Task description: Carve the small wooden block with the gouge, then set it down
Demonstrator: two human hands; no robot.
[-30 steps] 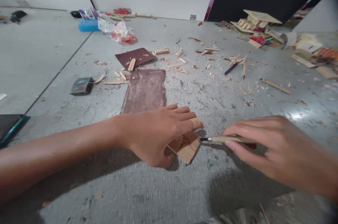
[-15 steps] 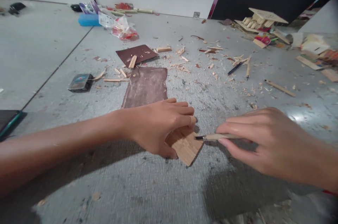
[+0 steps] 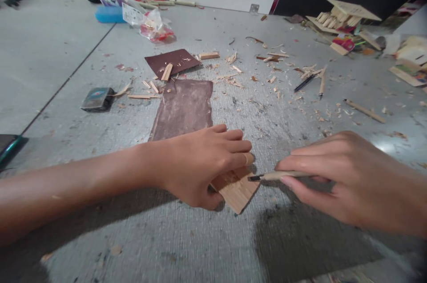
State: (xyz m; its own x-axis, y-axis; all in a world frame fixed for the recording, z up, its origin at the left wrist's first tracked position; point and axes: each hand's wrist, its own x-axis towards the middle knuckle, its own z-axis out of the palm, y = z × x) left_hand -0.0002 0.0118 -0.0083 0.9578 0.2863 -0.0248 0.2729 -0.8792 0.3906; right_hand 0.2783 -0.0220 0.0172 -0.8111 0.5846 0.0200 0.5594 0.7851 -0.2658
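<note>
A flat piece of light wood (image 3: 237,190) lies on the grey surface, one corner pointing toward me. My left hand (image 3: 207,163) is closed over its far left part, thumb at the near side and fingers over the far side, hiding much of it. In my right hand (image 3: 330,176) is a carving tool (image 3: 283,175) with a pale wooden handle, pinched between thumb and fingers. The tool's dark metal tip points left and lies over the wood's right edge, close to my left fingertips.
Beyond my left hand lie a worn brown sheet (image 3: 187,107) and a darker sheet (image 3: 173,62). A small dark box (image 3: 98,99) sits at left. Shavings, a dark tool (image 3: 304,83) and a wooden-handled tool (image 3: 364,111) lie at right, before a small wooden model (image 3: 340,18).
The camera view has shifted slightly, so the background items sit a little differently. Both hands keep their holds, and the tool tip remains at the wood's right edge.
</note>
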